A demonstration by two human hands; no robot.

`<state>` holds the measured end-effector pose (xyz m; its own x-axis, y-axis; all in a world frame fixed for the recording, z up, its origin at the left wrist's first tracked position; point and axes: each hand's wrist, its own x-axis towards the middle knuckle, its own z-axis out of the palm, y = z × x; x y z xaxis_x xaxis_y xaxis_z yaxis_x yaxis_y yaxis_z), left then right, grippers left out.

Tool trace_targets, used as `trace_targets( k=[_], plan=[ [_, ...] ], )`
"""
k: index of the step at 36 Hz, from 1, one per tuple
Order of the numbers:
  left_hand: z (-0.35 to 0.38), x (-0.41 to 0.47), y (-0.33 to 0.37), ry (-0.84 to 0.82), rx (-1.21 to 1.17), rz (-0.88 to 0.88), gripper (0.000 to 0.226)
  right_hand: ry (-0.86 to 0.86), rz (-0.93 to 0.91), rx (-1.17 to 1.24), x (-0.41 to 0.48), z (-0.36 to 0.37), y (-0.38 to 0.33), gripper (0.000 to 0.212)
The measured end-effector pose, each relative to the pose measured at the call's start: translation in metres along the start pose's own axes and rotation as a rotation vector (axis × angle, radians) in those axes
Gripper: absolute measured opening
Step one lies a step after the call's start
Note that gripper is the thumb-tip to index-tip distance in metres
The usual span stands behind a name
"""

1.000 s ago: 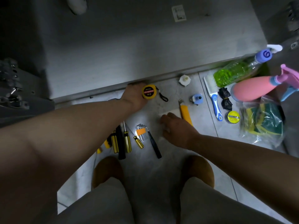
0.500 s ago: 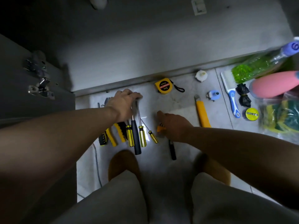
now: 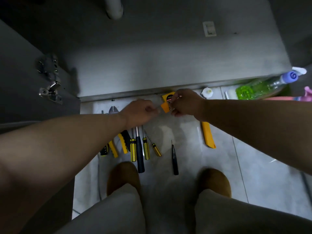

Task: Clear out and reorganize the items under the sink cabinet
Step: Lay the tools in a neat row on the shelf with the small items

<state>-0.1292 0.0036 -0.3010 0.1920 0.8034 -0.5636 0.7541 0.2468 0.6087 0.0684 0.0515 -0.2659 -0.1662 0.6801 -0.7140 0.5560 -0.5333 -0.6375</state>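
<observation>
Both hands meet above the floor tiles in front of the cabinet. My left hand (image 3: 141, 112) and my right hand (image 3: 186, 103) both pinch the orange hex key holder (image 3: 165, 107); metal keys show at the right fingers. The yellow tape measure (image 3: 167, 97) lies on the floor behind it, partly hidden. Below my left hand lie yellow-and-black screwdrivers (image 3: 146, 148), a dark screwdriver (image 3: 140, 152), yellow-handled pliers (image 3: 118, 144) and a thin black tool (image 3: 174, 159). A yellow utility knife (image 3: 208, 135) lies under my right forearm.
The open sink cabinet floor (image 3: 168, 65) is bare, with a white pipe (image 3: 114, 7) above. The open door with its hinge (image 3: 50, 81) stands left. A green spray bottle (image 3: 263, 86), a white cap (image 3: 207, 92) and a pink bottle (image 3: 287, 98) lie right. My slippers (image 3: 124, 176) stand on the tiles.
My right hand lifted the orange hex key holder off the floor and my left hand left the screwdrivers to grip it too. The view shifted left.
</observation>
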Motion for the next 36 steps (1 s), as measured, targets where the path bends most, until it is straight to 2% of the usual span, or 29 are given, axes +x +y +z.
trace_targets(
  k=[3,5,8,12,14,16,19,21,25,28,32,36],
  plan=[
    [0.001,0.002,0.009,-0.069,-0.469,-0.125,0.031,0.017,0.023,0.104,0.003,0.006,-0.006,0.023],
    [0.000,0.003,0.008,-0.072,-0.673,-0.171,0.027,0.034,0.041,0.152,0.004,0.007,-0.002,0.016],
    [0.000,0.005,0.006,-0.109,-0.850,-0.201,0.026,0.044,0.049,0.254,0.004,0.005,0.007,0.013],
    [0.005,0.008,0.009,-0.094,-0.914,-0.229,0.017,0.014,0.071,0.329,0.001,0.003,0.020,0.016],
    [0.008,0.013,0.009,-0.032,-0.884,-0.259,0.020,-0.010,0.106,0.339,0.001,0.000,0.027,0.023],
    [0.010,0.017,0.009,0.041,-0.835,-0.306,0.023,-0.003,0.115,0.261,-0.001,-0.004,0.036,0.021],
    [0.014,0.024,0.010,0.150,-0.815,-0.396,0.032,0.062,0.043,-0.170,-0.005,-0.009,0.056,0.019],
    [0.016,0.026,0.014,0.199,-0.824,-0.420,0.025,0.068,-0.005,-0.413,-0.011,-0.013,0.069,0.020],
    [0.018,0.031,0.021,0.233,-0.884,-0.473,0.024,0.037,-0.063,-0.534,-0.026,-0.023,0.096,0.016],
    [0.019,0.039,0.020,0.193,-0.918,-0.504,0.024,0.058,-0.110,-0.631,-0.035,-0.031,0.111,0.016],
    [0.023,0.040,0.016,0.135,-0.653,-0.438,0.080,0.161,-0.143,-0.818,-0.043,-0.038,0.132,0.037],
    [0.024,0.035,0.026,0.161,-0.140,-0.377,0.081,0.246,-0.101,-0.935,-0.051,-0.045,0.152,0.061]
  ],
)
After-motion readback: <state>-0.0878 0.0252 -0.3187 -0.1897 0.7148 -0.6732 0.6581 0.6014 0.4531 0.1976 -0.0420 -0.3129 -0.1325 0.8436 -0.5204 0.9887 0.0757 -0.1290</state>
